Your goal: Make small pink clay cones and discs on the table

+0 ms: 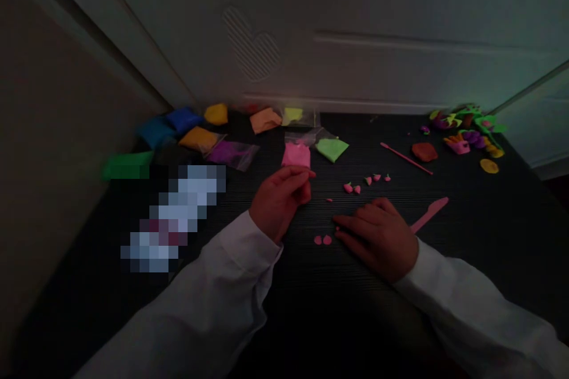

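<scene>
My left hand (282, 198) is closed in a pinch just in front of a bag of pink clay (296, 155); what its fingertips hold, if anything, I cannot make out. Low over the dark table, my right hand (380, 237) has thumb and index finger closed round a tiny pink clay piece (338, 228). Left of those fingertips lie two flat pink clay discs (322, 240). A small pink sliver (329, 200) rests between the hands. Beyond the right hand sit several tiny pink clay pieces with green tops (357, 189). A pink plastic knife (431, 215) lies partly behind the right hand.
Bags of coloured clay, such as an orange one (200, 139) and a light green one (332, 149), line the back left. A thin pink stick tool (406, 159), a red-brown lump (424, 152) and colourful clay figures (473, 130) are at right. A door panel (400, 71) stands behind.
</scene>
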`<action>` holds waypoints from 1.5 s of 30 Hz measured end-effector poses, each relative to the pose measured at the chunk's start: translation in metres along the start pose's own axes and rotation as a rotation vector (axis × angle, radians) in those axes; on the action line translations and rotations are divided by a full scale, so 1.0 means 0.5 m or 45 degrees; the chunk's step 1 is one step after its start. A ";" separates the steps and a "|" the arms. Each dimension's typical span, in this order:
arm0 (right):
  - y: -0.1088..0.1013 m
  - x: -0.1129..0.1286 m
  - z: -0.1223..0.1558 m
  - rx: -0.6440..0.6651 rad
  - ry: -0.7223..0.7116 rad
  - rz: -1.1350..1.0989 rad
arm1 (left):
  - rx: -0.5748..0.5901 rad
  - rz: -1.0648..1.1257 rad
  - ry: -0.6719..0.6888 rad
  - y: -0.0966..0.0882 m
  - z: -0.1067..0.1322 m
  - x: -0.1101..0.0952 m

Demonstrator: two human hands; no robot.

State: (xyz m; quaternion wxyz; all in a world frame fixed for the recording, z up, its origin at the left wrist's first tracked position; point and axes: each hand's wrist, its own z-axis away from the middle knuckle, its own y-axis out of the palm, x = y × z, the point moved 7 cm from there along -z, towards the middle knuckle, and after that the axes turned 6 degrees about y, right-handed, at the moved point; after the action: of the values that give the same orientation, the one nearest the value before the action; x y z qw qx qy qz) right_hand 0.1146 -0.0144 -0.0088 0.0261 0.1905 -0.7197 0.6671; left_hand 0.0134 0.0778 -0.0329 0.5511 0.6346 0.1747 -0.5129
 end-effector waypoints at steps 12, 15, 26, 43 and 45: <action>-0.016 -0.003 0.001 -0.017 0.018 -0.139 | -0.080 0.035 -0.165 -0.005 -0.001 -0.002; -0.014 -0.006 0.000 -0.002 0.018 -0.133 | -0.160 0.034 -0.169 -0.009 0.001 -0.002; -0.003 -0.011 -0.002 0.023 -0.008 -0.071 | -0.102 0.027 -0.149 -0.005 -0.001 -0.003; -0.015 -0.005 0.010 -0.015 -0.031 0.116 | -0.082 0.039 -0.132 -0.002 -0.001 -0.003; -0.022 -0.008 0.010 -0.039 0.022 0.127 | -0.018 0.035 -0.124 0.001 -0.002 -0.005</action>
State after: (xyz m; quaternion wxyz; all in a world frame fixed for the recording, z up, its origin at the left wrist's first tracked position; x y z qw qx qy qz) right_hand 0.1228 -0.0187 -0.0001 0.0019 0.1482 -0.7383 0.6580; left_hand 0.0135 0.0795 -0.0306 0.5705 0.6072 0.1425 -0.5344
